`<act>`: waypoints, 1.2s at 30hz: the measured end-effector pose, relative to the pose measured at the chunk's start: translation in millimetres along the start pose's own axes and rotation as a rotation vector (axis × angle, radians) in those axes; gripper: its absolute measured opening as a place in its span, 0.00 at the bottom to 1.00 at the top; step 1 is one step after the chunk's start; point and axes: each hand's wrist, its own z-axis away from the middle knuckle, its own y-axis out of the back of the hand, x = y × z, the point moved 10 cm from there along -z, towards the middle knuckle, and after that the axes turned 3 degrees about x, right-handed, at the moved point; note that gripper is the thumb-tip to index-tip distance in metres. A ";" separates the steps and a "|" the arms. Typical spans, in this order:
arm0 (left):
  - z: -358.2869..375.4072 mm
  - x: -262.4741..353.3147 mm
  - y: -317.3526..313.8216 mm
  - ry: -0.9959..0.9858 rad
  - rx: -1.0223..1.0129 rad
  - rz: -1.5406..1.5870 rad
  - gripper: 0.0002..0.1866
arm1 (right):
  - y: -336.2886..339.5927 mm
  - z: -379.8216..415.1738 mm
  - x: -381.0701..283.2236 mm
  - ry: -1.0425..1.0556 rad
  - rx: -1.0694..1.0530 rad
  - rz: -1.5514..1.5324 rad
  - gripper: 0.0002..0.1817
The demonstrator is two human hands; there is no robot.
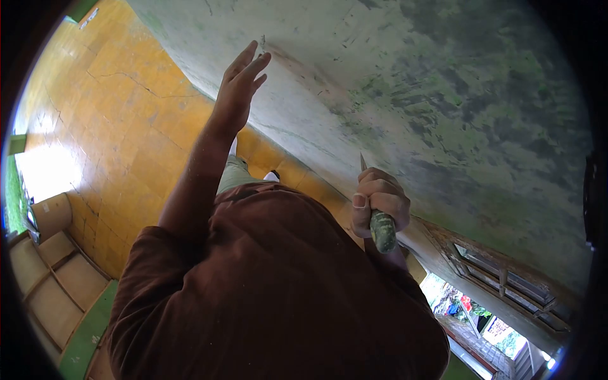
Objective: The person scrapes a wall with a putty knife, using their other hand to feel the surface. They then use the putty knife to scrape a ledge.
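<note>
- Left hand (235, 98): fingers loosely spread beside the wall (316, 38), contact unclear
- Right hand (387, 197): wrapped round the tool (382, 233), tip towards the wall
- Apparently tool work at the wall; a stroke calls for steady grip

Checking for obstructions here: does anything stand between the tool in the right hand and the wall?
Nothing visible stands between the tool in the right hand and the wall. The left hand is raised off to one side.
</note>
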 end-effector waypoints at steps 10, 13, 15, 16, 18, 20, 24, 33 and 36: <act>-13.7 -1.1 -11.3 0.122 -0.018 0.011 0.32 | -24.1 -24.4 -3.8 0.184 -0.080 0.100 0.14; -14.0 1.8 -10.0 0.138 -0.017 -0.026 0.32 | -25.2 -24.6 5.1 0.198 -0.087 0.148 0.14; -14.4 2.3 -10.2 0.139 -0.020 -0.040 0.33 | -19.4 -23.8 11.7 0.205 -0.082 0.171 0.14; -14.7 2.3 -10.1 0.135 -0.016 -0.027 0.33 | -15.1 -22.3 17.5 0.187 -0.085 0.200 0.14; -12.9 1.1 -10.9 0.132 -0.006 -0.015 0.33 | -11.4 -20.9 16.5 0.167 -0.089 0.223 0.13; -10.3 2.2 -14.3 0.110 -0.010 -0.073 0.34 | -11.1 -23.5 0.1 0.186 -0.089 0.163 0.12; -2.9 4.3 -32.1 -0.016 -0.003 -0.107 0.42 | -9.7 -20.1 2.6 0.246 -0.053 0.280 0.13; 4.2 15.6 -67.1 -0.202 -0.068 -0.220 0.55 | -15.9 -28.0 0.1 0.286 -0.134 0.219 0.13; 2.6 13.7 -64.2 -0.204 -0.072 -0.255 0.54 | -17.1 -24.6 7.9 0.240 -0.149 0.183 0.14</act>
